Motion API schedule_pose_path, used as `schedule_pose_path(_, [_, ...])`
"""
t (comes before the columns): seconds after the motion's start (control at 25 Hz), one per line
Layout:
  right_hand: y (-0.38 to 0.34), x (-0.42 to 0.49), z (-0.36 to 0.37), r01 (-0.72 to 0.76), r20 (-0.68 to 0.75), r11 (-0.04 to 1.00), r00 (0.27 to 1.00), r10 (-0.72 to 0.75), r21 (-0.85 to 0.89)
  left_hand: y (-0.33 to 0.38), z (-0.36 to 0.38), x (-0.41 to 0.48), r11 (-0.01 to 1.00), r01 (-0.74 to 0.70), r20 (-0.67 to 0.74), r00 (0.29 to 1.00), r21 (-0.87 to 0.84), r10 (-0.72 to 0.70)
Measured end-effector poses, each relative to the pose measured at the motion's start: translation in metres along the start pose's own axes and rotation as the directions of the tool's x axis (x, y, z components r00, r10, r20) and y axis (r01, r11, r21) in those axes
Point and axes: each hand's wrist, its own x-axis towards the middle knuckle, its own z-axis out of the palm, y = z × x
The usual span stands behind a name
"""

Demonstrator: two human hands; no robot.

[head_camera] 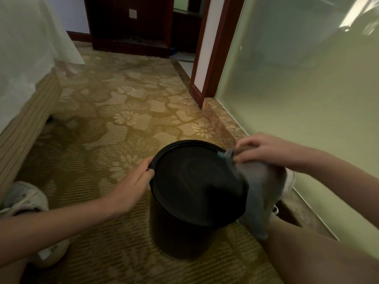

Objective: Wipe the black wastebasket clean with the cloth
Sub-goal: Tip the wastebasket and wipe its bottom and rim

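Observation:
The black wastebasket (184, 232) stands on the patterned carpet, low in the middle of the view, tilted toward me so its dark opening faces up. My left hand (134, 181) grips its rim on the left side, fingers curled over the edge. A grey cloth (257, 193) drapes over the right part of the rim and hangs down outside the basket. My right hand (264, 150) presses on the top of the cloth at the rim's far right.
A bed with a white cover (22, 58) and a striped base runs along the left. A frosted glass wall (307, 89) stands close on the right with a dark wooden door frame (213, 64) beyond it. My white shoes (22, 197) and my knee (320, 257) are near the basket.

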Motion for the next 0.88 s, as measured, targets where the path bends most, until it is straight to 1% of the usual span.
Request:
schedule_pose_path(0.04, [0.009,-0.005,-0.008,0.000,-0.102,0.976,0.995,0.022,0.216,-0.001,-0.002,-0.001,0.997,-0.003,-0.030,1.000,0.082,0.006])
schedule_pose_path(0.08, [0.017,-0.010,-0.014,0.016,-0.171,0.906,0.983,0.062,0.422,-0.001,-0.003,-0.002,0.987,-0.016,-0.060,0.998,0.159,0.025])
schedule_pose_path(0.12, [0.025,-0.016,-0.021,0.051,-0.203,0.806,0.975,0.087,0.589,0.000,-0.005,-0.003,0.975,-0.040,-0.079,0.995,0.221,0.059])
schedule_pose_path(0.16, [0.030,-0.023,-0.026,0.096,-0.218,0.691,0.972,0.092,0.717,0.001,-0.005,-0.004,0.961,-0.071,-0.086,0.992,0.267,0.097])
schedule_pose_path(0.24, [0.030,-0.033,-0.031,0.161,-0.228,0.462,0.969,0.094,0.872,0.006,-0.005,-0.007,0.932,-0.137,-0.103,0.978,0.336,0.180])
schedule_pose_path(0.28, [0.030,-0.035,-0.029,0.173,-0.226,0.374,0.968,0.104,0.911,0.009,-0.005,-0.008,0.914,-0.174,-0.109,0.968,0.366,0.228])
schedule_pose_path(0.36, [0.027,-0.035,-0.020,0.156,-0.194,0.264,0.973,0.123,0.952,0.018,-0.004,-0.009,0.867,-0.265,-0.099,0.937,0.423,0.335])
schedule_pose_path(0.44, [0.019,-0.032,-0.007,0.108,-0.136,0.213,0.984,0.119,0.971,0.030,-0.003,-0.009,0.826,-0.350,-0.055,0.908,0.441,0.415])
schedule_pose_path(0.52, [0.007,-0.027,0.003,0.076,-0.098,0.210,0.990,0.097,0.975,0.043,-0.001,-0.010,0.814,-0.403,-0.011,0.894,0.417,0.448])
schedule_pose_path(0.64, [-0.013,-0.023,0.013,0.054,-0.081,0.307,0.994,0.075,0.950,0.065,0.004,-0.010,0.866,-0.401,0.009,0.909,0.298,0.417])
schedule_pose_path(0.68, [-0.019,-0.021,0.017,0.051,-0.077,0.331,0.995,0.066,0.942,0.072,0.006,-0.007,0.906,-0.367,0.015,0.928,0.209,0.372])
schedule_pose_path(0.72, [-0.026,-0.021,0.021,0.052,-0.072,0.332,0.996,0.048,0.942,0.079,0.007,-0.003,0.951,-0.302,0.035,0.953,0.072,0.300])
schedule_pose_path(0.76, [-0.031,-0.020,0.024,0.054,-0.065,0.310,0.998,0.024,0.949,0.086,0.009,0.002,0.972,-0.209,0.073,0.973,-0.107,0.218])
schedule_pose_path(0.8, [-0.039,-0.019,0.026,0.052,-0.052,0.281,0.999,-0.007,0.958,0.093,0.010,0.007,0.957,-0.100,0.123,0.983,-0.271,0.137])
schedule_pose_path(0.84, [-0.045,-0.018,0.029,0.054,-0.043,0.265,0.998,-0.049,0.963,0.098,0.011,0.010,0.917,0.003,0.172,0.982,-0.399,0.072])
schedule_pose_path(0.88, [-0.050,-0.016,0.030,0.060,-0.039,0.260,0.996,-0.086,0.964,0.103,0.012,0.012,0.871,0.097,0.229,0.973,-0.482,0.019])
